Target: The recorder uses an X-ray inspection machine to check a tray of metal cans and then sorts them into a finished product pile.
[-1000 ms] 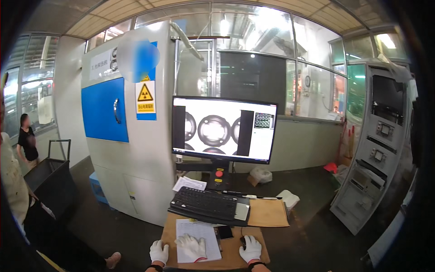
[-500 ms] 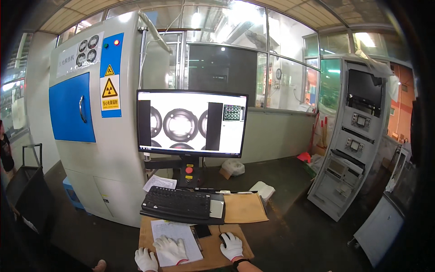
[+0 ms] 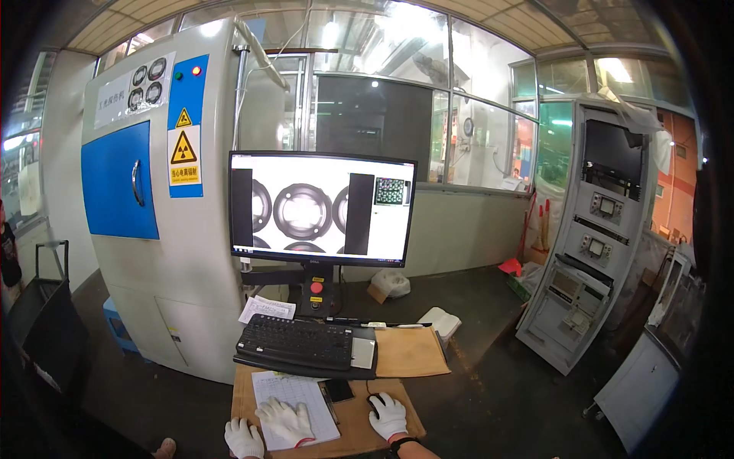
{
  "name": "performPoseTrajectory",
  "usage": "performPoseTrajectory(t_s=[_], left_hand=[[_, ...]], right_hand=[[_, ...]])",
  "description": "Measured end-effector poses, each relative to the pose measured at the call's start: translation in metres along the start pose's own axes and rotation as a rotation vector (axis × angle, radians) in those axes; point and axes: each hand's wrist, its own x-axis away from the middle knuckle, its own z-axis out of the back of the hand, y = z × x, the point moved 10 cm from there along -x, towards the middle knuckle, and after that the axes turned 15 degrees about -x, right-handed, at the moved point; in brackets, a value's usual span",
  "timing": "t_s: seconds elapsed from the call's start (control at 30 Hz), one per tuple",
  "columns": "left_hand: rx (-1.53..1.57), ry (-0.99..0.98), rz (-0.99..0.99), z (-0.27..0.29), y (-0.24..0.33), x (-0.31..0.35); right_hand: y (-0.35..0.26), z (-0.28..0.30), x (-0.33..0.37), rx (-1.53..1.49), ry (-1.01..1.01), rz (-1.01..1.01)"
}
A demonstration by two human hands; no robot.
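Note:
My right hand [image 3: 388, 415], in a white glove, rests over a black computer mouse [image 3: 375, 404] on a brown board [image 3: 352, 428]. At the board's near left edge lies my gloved left hand [image 3: 244, 438], its fingers stretched out and holding nothing. Between my hands, a loose white glove [image 3: 284, 420] with a red-edged cuff lies on a written paper sheet [image 3: 312, 396]. Beside the sheet are a pen and a small dark flat object [image 3: 337, 390]. The monitor [image 3: 323, 208] in front shows grey round ring-shaped parts.
A black keyboard [image 3: 297, 340] and a brown envelope-like folder [image 3: 413, 351] lie beyond the board. Under the monitor is a red button [image 3: 316, 288]. A tall cabinet [image 3: 202, 306] with a blue door stands left; a grey equipment rack [image 3: 569, 283] stands right. A black cart [image 3: 52, 317] is far left.
The whole view has shifted very slightly to the left. Both hands stay in place, the right one still over the mouse.

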Motion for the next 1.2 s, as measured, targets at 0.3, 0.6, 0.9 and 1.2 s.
performPoseTrajectory(t_s=[0.3, 0.6, 0.9, 1.2], left_hand=[[0.003, -0.013, 0.018, -0.001, -0.001, 0.001], [-0.003, -0.012, 0.018, -0.001, 0.001, 0.0], [-0.009, 0.056, 0.006, -0.008, -0.007, 0.009], [0.02, -0.143, 0.116, -0.037, -0.012, 0.009]], right_hand=[[-0.009, 0.005, 0.001, -0.001, 0.064, 0.073], [-0.009, 0.007, 0.0, 0.002, 0.065, 0.066], [-0.01, 0.004, 0.002, -0.011, 0.049, 0.066], [-0.013, 0.007, -0.003, 0.025, 0.009, 0.002]])
